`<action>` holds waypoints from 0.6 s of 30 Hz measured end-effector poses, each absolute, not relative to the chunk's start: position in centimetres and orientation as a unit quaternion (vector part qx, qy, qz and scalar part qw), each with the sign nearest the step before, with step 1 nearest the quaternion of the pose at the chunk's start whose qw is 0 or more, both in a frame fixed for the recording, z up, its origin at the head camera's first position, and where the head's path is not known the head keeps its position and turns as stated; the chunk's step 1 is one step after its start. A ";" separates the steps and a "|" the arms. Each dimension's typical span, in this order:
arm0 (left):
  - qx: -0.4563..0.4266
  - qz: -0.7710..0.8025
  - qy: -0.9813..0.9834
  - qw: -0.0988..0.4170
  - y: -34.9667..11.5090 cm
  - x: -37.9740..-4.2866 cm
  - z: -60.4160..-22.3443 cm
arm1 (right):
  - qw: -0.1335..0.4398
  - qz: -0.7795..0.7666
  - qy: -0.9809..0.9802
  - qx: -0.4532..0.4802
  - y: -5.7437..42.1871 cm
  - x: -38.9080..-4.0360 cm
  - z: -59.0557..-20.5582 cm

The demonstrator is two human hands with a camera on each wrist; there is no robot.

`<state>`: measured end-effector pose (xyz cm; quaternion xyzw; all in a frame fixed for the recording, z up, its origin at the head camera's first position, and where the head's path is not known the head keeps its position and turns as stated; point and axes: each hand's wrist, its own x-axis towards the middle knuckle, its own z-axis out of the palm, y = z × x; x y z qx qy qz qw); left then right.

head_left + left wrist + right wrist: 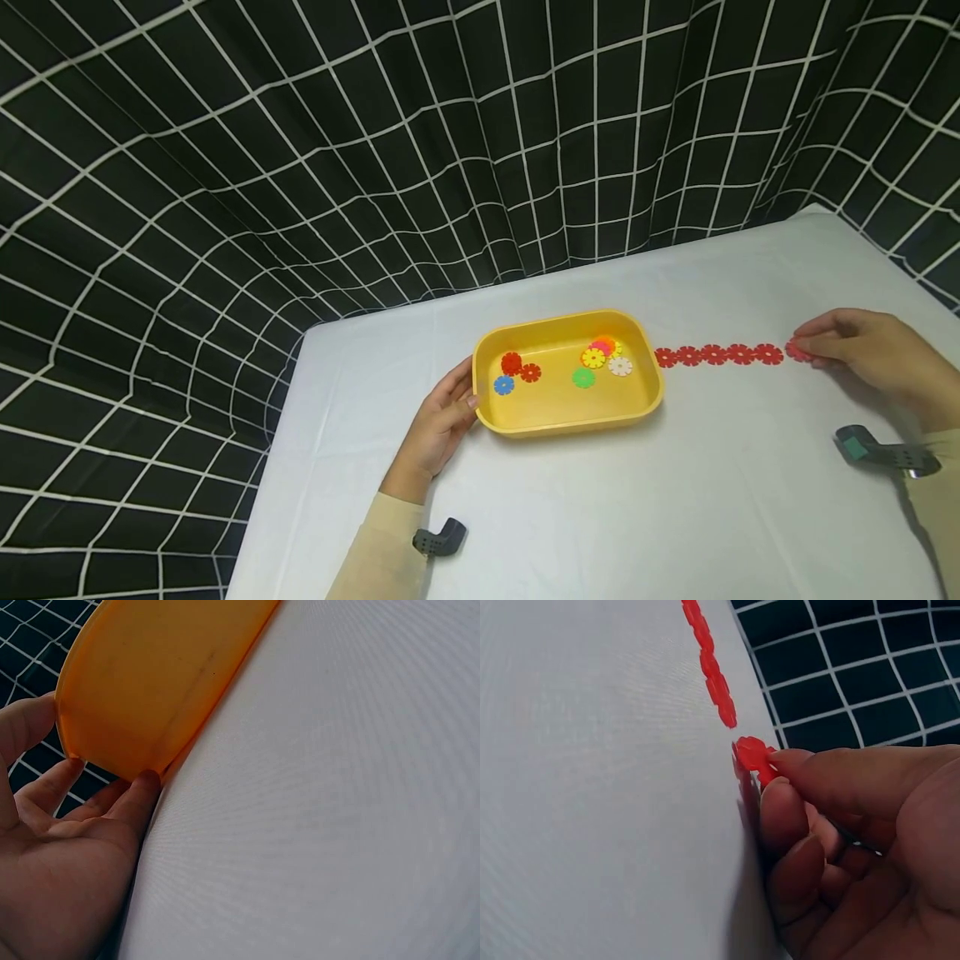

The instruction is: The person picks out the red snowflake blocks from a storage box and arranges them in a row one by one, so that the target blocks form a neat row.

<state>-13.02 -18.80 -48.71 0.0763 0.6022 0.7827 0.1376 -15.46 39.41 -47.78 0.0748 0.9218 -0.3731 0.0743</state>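
Note:
My left hand [442,423] holds the left end of a yellow plastic tray [567,431], thumb and fingertips set against its outer wall and rim. In the left wrist view, the tray's side [172,682] shows orange between the thumb and fingers. Out to the right, my right hand [873,354] pinches a red notched disc [754,756] between thumb and index finger, close over the white table. Left of that disc lies a row of several red notched discs [714,355], set edge to edge, with a small gap between the row and the pinched one.
Inside the tray are red discs [530,372], a blue disc [504,385], a green disc [583,378], a white disc [620,367] and a yellow disc [593,358] overlapping pink and orange ones. A black gridded curtain [420,150] stands behind the white table [600,517].

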 end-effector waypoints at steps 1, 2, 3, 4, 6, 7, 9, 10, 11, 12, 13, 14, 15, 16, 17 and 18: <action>0.074 0.782 0.603 0.137 -18.8 -13.0 -48.7 | 0.075 -0.370 0.923 0.073 39.3 -15.5 -47.8; 0.074 0.781 0.604 0.137 -18.8 -13.0 -48.7 | 0.077 -0.367 0.924 0.071 39.3 -15.5 -47.8; 0.075 0.781 0.605 0.136 -18.9 -13.0 -48.8 | 0.077 -0.365 0.925 0.070 39.2 -15.5 -47.7; 0.076 0.780 0.606 0.135 -18.9 -13.0 -48.8 | 0.077 -0.362 0.926 0.068 39.1 -15.5 -47.7; 0.076 0.780 0.606 0.134 -18.9 -13.0 -48.8 | 0.078 -0.360 0.927 0.067 39.0 -15.5 -47.6; 0.077 0.780 0.607 0.133 -18.9 -13.0 -48.7 | 0.077 -0.359 0.928 0.067 39.0 -15.4 -47.6; 0.076 0.780 0.607 0.132 -18.8 -12.9 -48.7 | 0.077 -0.358 0.928 0.065 38.9 -15.4 -47.6; 0.075 0.780 0.607 0.132 -18.8 -12.9 -48.7 | 0.078 -0.359 0.928 0.064 38.9 -15.4 -47.6; 0.074 0.781 0.606 0.132 -18.8 -12.9 -48.7 | 0.081 -0.360 0.927 0.063 38.9 -15.5 -47.6; 0.074 0.782 0.605 0.132 -18.8 -12.9 -48.7 | 0.081 -0.359 0.928 0.064 38.9 -15.5 -47.6; 0.075 0.782 0.605 0.133 -18.8 -12.9 -48.7 | 0.082 -0.360 0.927 0.065 38.9 -15.4 -47.6; 0.075 0.783 0.603 0.133 -18.8 -12.9 -48.7 | 0.081 -0.360 0.927 0.067 38.8 -15.4 -47.6; 0.075 0.784 0.602 0.133 -18.8 -12.9 -48.7 | 0.079 -0.361 0.927 0.068 38.8 -15.4 -47.6; 0.075 0.784 0.601 0.133 -18.8 -12.9 -48.7 | 0.079 -0.365 0.925 0.071 38.8 -15.4 -47.5; 0.075 0.784 0.601 0.133 -18.8 -12.9 -48.7 | 0.074 -0.365 0.925 0.073 38.7 -15.4 -47.5; 0.076 0.784 0.602 0.133 -18.8 -13.0 -48.7 | 0.069 -0.366 0.925 0.076 38.6 -15.3 -47.5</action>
